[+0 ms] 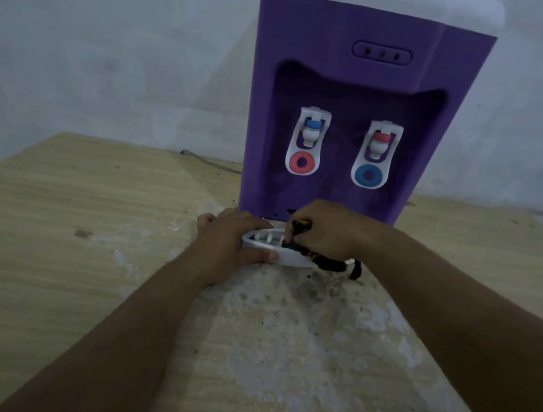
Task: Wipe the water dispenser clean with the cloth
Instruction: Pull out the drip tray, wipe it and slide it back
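In the head view, the purple water dispenser (344, 111) stands upright at the back of the wooden surface (55, 212), against the wall, with a blue-capped tap (312, 128) and a red-capped tap (382, 141) set in its recessed front. At its foot, the white drip tray (285, 259) sits tilted and apparently pulled forward from the base. The left hand (224, 237) holds the tray's left end, its grip closed on it with the thumb along the front edge and the fingers curled behind. The right hand (325, 233) has its grip closed round a bunched dark cloth (328, 263), pressing it into the right part of the tray; a tail of the cloth hangs out onto the surface. The step in hand looks like cleaning the drip tray, so the job seems only partly done, with the purple front, the taps and the white top not being worked on. The next move probably calls for rubbing the cloth across the tray's slots while the left hand steadies it, then seating the tray squarely under the taps. The surface in front is blotchy and specked with dirt.
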The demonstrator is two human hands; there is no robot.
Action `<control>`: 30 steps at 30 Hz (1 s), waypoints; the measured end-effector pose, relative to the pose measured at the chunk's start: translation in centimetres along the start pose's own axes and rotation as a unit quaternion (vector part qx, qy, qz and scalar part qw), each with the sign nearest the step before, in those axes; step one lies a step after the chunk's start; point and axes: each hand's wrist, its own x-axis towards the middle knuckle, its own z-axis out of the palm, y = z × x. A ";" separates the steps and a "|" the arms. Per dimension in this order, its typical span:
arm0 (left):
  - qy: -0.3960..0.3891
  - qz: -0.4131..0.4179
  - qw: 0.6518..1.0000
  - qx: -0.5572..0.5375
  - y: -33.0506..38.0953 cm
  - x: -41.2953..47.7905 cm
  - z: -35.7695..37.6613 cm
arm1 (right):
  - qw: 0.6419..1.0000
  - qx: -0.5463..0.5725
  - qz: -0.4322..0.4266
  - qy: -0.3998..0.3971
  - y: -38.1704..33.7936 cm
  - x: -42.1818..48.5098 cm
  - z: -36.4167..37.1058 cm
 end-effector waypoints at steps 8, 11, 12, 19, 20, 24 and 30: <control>0.011 0.030 0.998 -0.055 0.1 0.0 0.0 | 0.973 -0.162 0.031 0.165 -2.8 1.5 4.0; 0.023 0.015 1.000 -0.014 0.1 -0.1 0.0 | 0.965 -0.175 0.045 0.193 -3.1 2.3 4.8; 0.023 0.006 1.000 0.001 0.1 -0.1 0.0 | 0.968 -0.166 0.040 0.185 -2.9 2.2 4.8; 0.029 -0.007 0.998 0.061 0.4 -0.3 -0.3 | 0.986 -0.098 -0.029 0.130 -1.4 1.0 3.6; 0.032 0.000 0.998 0.048 0.3 -0.3 -0.3 | 0.986 -0.095 -0.041 0.132 -1.1 0.9 3.6; 0.031 0.005 0.999 -0.022 0.1 -0.2 -0.2 | 0.990 -0.088 -0.071 0.086 0.1 0.8 2.8; -0.004 0.000 1.000 -0.007 -1.1 -0.1 0.0 | 0.947 -0.318 -0.036 -0.004 0.7 0.3 -0.8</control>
